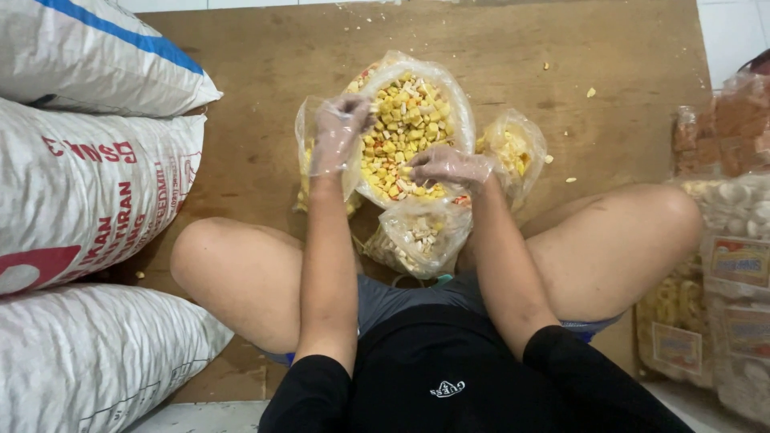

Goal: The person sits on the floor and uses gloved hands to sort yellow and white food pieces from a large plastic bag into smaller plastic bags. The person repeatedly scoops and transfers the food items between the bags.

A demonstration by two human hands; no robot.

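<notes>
The gloved left hand (341, 128) grips the rim of the big snack bag (409, 132) mid-board (257, 64), right hand (445, 167) pinching pieces inside; I would keep that rim high.

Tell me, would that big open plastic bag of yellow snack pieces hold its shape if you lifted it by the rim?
Probably not. The big bag is thin, crinkled clear film, so it would likely sag and fold. Its mouth is wide open, so the loose yellow pieces could spill if it tipped. The pieces look puffy, so it is perhaps light for its bulk.
</notes>
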